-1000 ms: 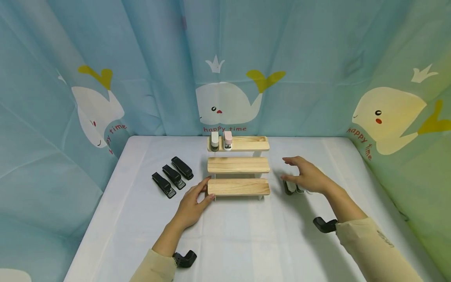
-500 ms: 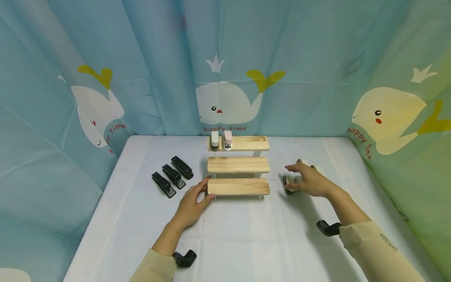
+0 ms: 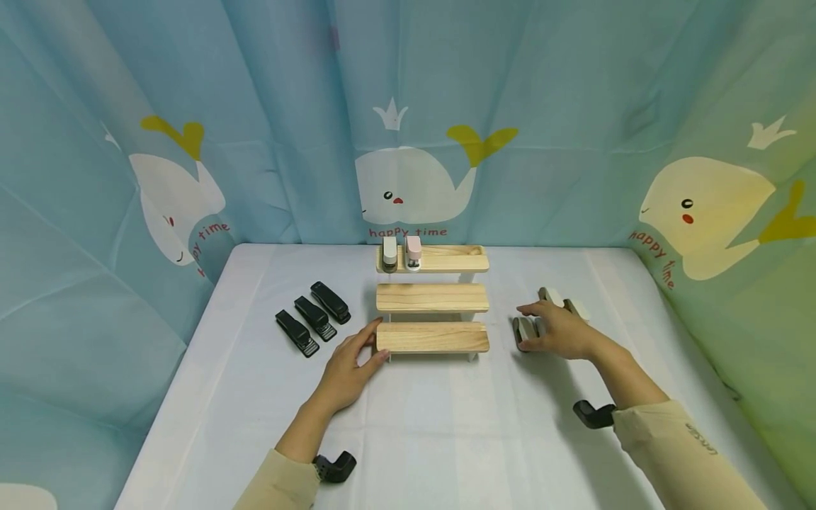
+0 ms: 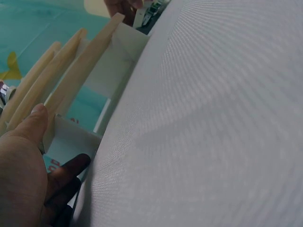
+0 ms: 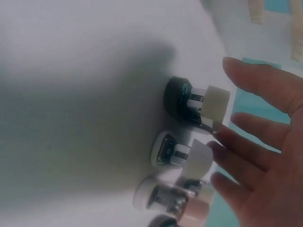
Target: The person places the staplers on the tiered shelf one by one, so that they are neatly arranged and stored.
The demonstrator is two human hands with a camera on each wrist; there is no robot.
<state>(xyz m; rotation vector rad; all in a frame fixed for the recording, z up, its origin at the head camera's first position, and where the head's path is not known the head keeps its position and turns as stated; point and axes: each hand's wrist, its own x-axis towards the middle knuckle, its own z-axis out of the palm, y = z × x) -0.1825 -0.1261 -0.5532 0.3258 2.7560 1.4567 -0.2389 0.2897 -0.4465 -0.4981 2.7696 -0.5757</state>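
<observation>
My left hand (image 3: 347, 368) holds the left end of the lowest board of a three-tier wooden display stand (image 3: 432, 338). In the left wrist view its thumb (image 4: 35, 120) lies on the board's edge, with the fingers beside the white leg (image 4: 75, 135). On the right, my right hand (image 3: 557, 331) hovers over a group of mini staplers. Nearest its thumb is a cream stapler with a dark base (image 3: 524, 334); a white stapler (image 5: 196, 158) stands beside it under the fingers. The right fingers are spread and uncurled; whether the fingertips touch the staplers, I cannot tell.
A grey-white mini stapler (image 3: 389, 253) and a pink one (image 3: 413, 253) stand on the top board. Several black stapler-like things lie left of the stand, one of them here (image 3: 330, 302). Two more pale staplers (image 3: 576, 309) lie behind my right hand. A whale-print curtain (image 3: 408, 127) surrounds the table.
My right hand has shifted slightly right and lower over the staplers, bringing the rear pale staplers into fuller view. The left hand and the stand have kept their place.
</observation>
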